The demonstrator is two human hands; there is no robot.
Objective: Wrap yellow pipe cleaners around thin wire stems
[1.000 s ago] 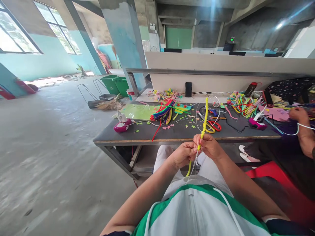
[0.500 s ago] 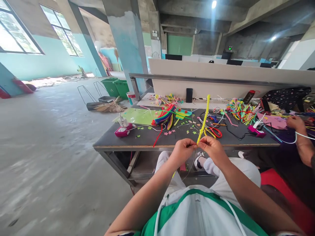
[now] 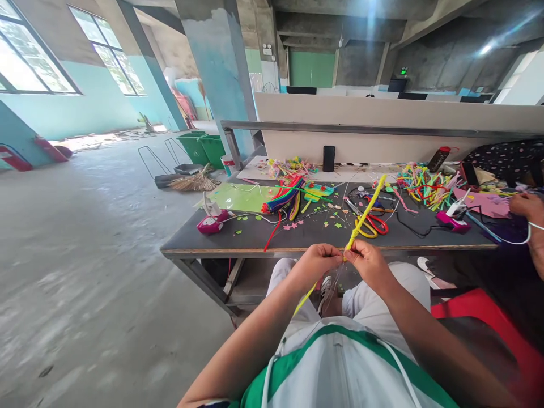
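A fuzzy yellow stem point(image 3: 366, 213) slants up and to the right out of my pinched fingers, in front of the table's near edge. My right hand point(image 3: 369, 262) grips it near its lower part with thumb and forefinger. Close beside it, my left hand point(image 3: 319, 265) pinches the stem too, the fingertips almost touching those of the right. A thinner yellow length hangs below my left hand over my lap. Scissors with red and yellow handles point(image 3: 377, 224) lie on the table behind the stem.
The dark table point(image 3: 225, 241) bears a bundle of colourful stems point(image 3: 285, 198), a green sheet point(image 3: 242, 197), paper stars, a pink power socket point(image 3: 212, 221) and a heap of stems point(image 3: 429, 187). At the far right a person's hand point(image 3: 527, 205) rests near pink paper.
The yellow stem leans further right, and its loose lower length shows more below my left hand. The view has shifted slightly. The other person's hand is further right.
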